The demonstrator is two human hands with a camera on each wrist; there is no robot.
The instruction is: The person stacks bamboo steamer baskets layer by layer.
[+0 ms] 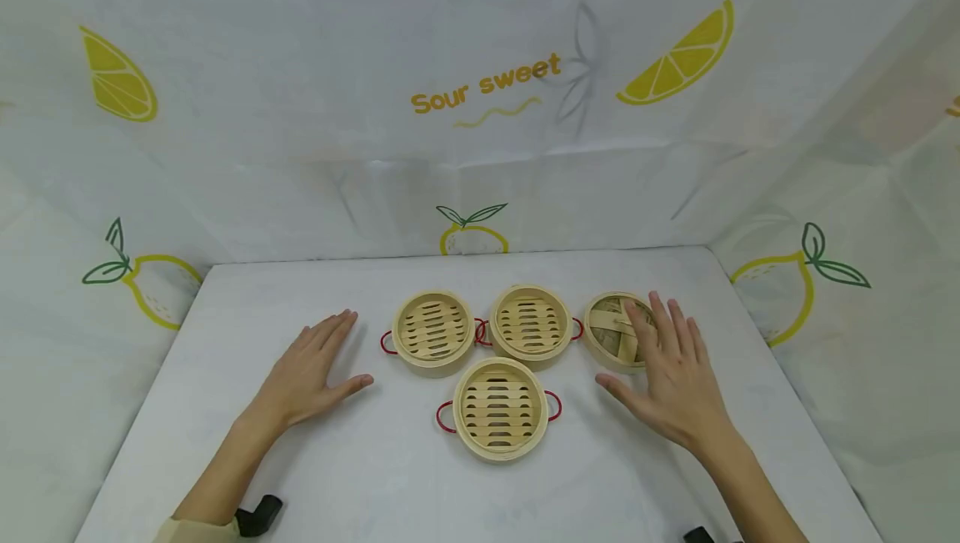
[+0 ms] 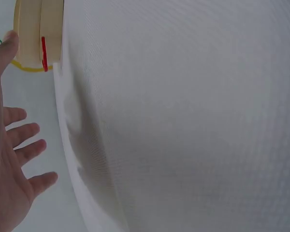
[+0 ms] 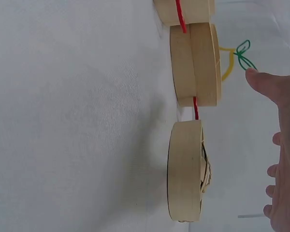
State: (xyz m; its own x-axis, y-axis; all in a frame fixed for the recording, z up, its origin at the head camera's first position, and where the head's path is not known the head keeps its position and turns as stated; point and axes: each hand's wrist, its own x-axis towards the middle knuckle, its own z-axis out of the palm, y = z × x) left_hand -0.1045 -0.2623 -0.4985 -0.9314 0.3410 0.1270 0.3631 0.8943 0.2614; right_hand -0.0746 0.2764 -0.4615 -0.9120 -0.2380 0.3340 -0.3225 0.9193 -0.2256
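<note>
Three round bamboo steamer baskets with slatted bottoms and red side handles lie on the white table: a left basket (image 1: 433, 328), a middle basket (image 1: 531, 322) and a front basket (image 1: 501, 411). Right of them is a woven bamboo steamer lid (image 1: 611, 322) with crossed strips on top. My left hand (image 1: 315, 372) hovers left of the baskets with fingers straight and thumb spread, holding nothing. The right hand (image 1: 671, 372) is held over the table, its fingers extended and overlapping the lid's right part in the head view. In the right wrist view the lid (image 3: 184, 171) stands apart from that hand.
White cloth printed with lemons hangs behind the table (image 1: 360, 476) and along both sides. A black strap end (image 1: 258, 516) shows at the left wrist, and another black piece (image 1: 699, 535) by the right forearm.
</note>
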